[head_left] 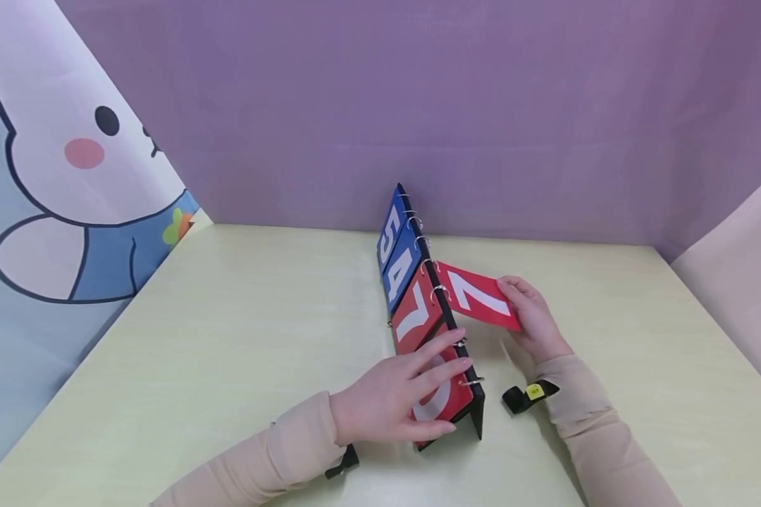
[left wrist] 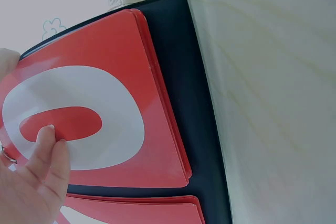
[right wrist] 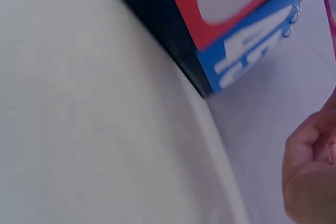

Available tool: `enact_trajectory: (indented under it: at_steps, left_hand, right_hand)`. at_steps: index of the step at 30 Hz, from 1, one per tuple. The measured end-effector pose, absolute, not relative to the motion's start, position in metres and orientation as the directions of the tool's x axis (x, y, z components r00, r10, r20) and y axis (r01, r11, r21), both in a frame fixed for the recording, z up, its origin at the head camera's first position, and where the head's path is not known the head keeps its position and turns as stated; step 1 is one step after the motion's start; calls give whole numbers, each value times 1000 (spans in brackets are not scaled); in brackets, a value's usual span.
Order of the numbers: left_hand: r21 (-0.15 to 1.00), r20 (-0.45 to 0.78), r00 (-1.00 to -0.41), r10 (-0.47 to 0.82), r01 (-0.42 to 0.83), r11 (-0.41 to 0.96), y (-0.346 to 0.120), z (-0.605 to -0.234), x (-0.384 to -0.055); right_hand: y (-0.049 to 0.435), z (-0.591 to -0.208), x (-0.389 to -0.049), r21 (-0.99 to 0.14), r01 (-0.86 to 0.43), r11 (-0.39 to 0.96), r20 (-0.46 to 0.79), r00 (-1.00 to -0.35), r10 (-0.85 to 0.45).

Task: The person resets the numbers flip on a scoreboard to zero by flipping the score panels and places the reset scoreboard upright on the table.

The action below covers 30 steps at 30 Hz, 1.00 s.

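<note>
A tent-shaped flip scoreboard (head_left: 475, 407) stands on the table, with black boards and metal rings along its ridge. My left hand (head_left: 393, 398) lies across the near end of its left face, fingers spread and fairly straight. Its fingertips touch the red card with a white 0 (left wrist: 126, 40) and reach the ringed ridge. On the other side, my right hand (head_left: 537, 320) pinches the outer edge of a red card with a white 7 (head_left: 478, 292). That card is raised away from the board, its other edge on the rings. In the right wrist view the right hand (right wrist: 310, 166) is partly cut off.
Blue cards with a white 5 (head_left: 388, 229) and 4 (head_left: 401, 273) hang at the scoreboard's far end. A black strap with a yellow label (head_left: 533, 392) sits at my right wrist. A purple backdrop (head_left: 418, 105) rises behind the pale table (head_left: 279, 303); a cartoon-print cloth (head_left: 51, 162) hangs left.
</note>
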State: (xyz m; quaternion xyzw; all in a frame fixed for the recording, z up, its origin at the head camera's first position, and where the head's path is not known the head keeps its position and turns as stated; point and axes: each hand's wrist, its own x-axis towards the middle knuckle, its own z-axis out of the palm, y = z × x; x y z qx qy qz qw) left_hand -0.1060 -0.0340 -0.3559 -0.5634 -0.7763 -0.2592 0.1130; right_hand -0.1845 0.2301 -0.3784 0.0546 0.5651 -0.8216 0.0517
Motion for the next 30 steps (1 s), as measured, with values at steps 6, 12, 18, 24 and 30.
enact_trajectory:
  at_steps: [6, 12, 18, 24, 30]
  left_hand:
    - [357, 415, -385, 824, 902, 241, -35, -355, -105]
    - [374, 379, -401, 834, 891, 259, -34, -354, -106]
    - [368, 408, -391, 825, 898, 243, -34, -356, -105]
    - [358, 422, -384, 821, 903, 238, -34, -356, -105]
    - [383, 410, -396, 822, 893, 239, -34, -356, -105]
  right_hand:
    - [245, -359, -182, -932, 104, -347, -79, -993, -87]
    - [258, -336, -176, -948, 7, -318, 43, -988, -151]
    - [253, -317, -170, -921, -143, -363, 209, -966, -150]
    - [230, -305, -160, -827, -304, -473, 381, -921, -75]
    - [207, -304, -151, -810, -425, -403, 491, -869, -70]
